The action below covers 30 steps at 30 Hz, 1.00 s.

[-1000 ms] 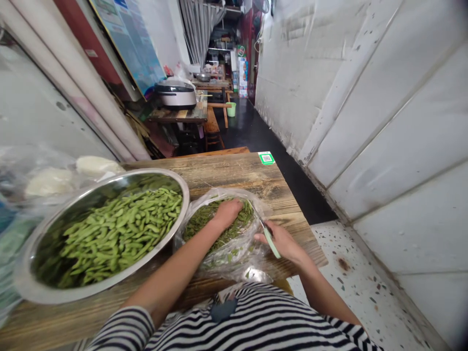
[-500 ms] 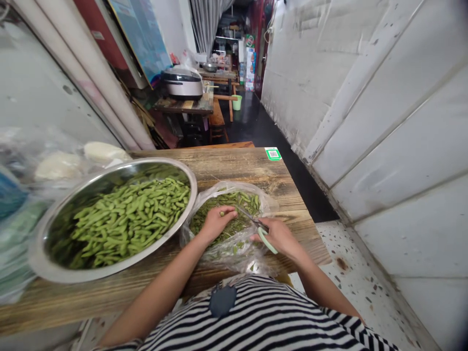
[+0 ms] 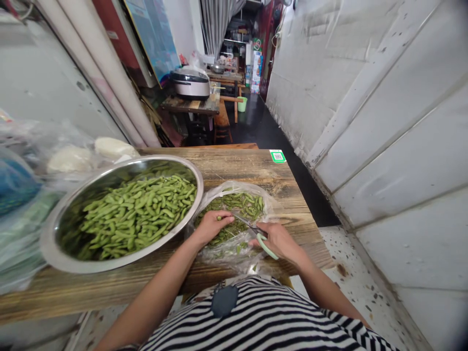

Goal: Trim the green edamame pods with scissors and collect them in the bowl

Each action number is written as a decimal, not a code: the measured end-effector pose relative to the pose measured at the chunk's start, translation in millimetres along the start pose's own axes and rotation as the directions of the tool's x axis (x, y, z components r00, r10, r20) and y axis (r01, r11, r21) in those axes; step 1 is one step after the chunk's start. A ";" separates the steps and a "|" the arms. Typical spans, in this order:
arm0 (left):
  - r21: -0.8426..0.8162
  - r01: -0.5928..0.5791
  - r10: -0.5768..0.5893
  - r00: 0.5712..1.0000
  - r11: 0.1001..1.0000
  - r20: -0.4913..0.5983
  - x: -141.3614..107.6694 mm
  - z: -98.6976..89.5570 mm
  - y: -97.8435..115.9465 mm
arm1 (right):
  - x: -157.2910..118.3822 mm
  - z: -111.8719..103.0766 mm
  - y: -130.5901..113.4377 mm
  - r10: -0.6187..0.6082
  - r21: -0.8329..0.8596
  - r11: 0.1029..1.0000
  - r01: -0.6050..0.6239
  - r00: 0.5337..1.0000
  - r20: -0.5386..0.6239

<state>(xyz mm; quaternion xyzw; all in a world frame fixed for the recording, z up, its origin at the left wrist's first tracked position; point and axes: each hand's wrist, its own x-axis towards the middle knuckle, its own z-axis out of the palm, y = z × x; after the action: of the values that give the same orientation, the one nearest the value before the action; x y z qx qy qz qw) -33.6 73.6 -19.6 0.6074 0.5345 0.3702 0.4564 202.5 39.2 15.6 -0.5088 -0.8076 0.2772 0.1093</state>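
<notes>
My left hand [image 3: 212, 226] is closed in a pinch on a green edamame pod [image 3: 219, 218], above a clear plastic bag [image 3: 272, 202]. In my right hand [image 3: 276, 240] is a pair of scissors [image 3: 266, 247] with pale green handles, its blades pointing at the left fingertips. Inside the bag lie more edamame pods [image 3: 252, 201] and darker trimmings. To the left stands a wide steel basin [image 3: 54, 258], with many green pods [image 3: 139, 214] heaped in it. The basin's rim comes close to the bag's left side.
Both containers rest on a wooden table [image 3: 234, 163] with a green QR-code sticker [image 3: 278, 156] at its far right corner. Plastic bags [image 3: 32, 219] crowd the left end. Farther back, a rice cooker [image 3: 190, 84] sits on another table. A white wall [image 3: 402, 146] runs along the right.
The camera view has shifted slightly, so the basin and tables appear farther right. My left hand has moved a little left, away from the scissor tips. Both hands keep their hold.
</notes>
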 end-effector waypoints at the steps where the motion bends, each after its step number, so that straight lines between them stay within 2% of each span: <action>1: -0.003 0.008 -0.008 1.000 1.000 -0.001 0.1 -0.3 -0.7 | -0.6 1.0 0.7 -0.006 0.023 1.000 0.006 1.000 -0.003; 6: -0.048 0.013 -0.012 1.000 0.999 0.014 -0.8 -0.1 4.9 | 0.1 7.4 5.4 -0.038 0.097 0.995 0.039 0.999 -0.010; 9: -0.184 0.054 -0.050 0.998 0.981 0.031 -2.0 1.3 11.6 | 3.2 10.2 9.1 -0.022 0.127 0.992 0.026 0.999 -0.034; 12: -0.434 0.167 -0.131 0.985 0.885 0.112 -1.7 3.5 13.4 | 4.4 9.6 11.5 0.027 0.195 0.981 -0.021 0.999 -0.026; 14: -0.568 0.219 -0.164 0.975 0.793 0.148 -0.7 5.1 12.0 | 2.5 7.3 10.5 0.022 0.301 0.953 -0.035 0.999 0.048; 17: -0.680 0.233 -0.202 0.971 0.695 0.126 0.3 8.5 9.8 | -3.0 4.4 5.5 0.002 0.469 0.878 -0.092 0.982 0.190; 19: -0.718 0.243 -0.230 0.966 0.652 0.118 -0.3 11.0 9.9 | -5.6 4.2 1.9 0.006 0.534 0.834 -0.140 0.970 0.245; 23: -0.743 0.272 -0.240 0.959 0.612 0.153 -3.0 14.0 13.1 | -4.6 6.3 -0.4 0.034 0.598 0.782 -0.176 0.970 0.241; 30: -0.729 0.280 -0.210 0.959 0.625 0.188 -6.3 15.9 15.9 | 1.1 4.1 -1.5 0.042 0.555 0.814 -0.169 0.971 0.235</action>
<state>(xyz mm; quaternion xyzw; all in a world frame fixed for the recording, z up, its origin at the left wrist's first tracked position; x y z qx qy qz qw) -14.8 64.6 -9.2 0.3024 0.3924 0.4653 0.7335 199.0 38.3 12.9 -0.4644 -0.6646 0.5646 0.1545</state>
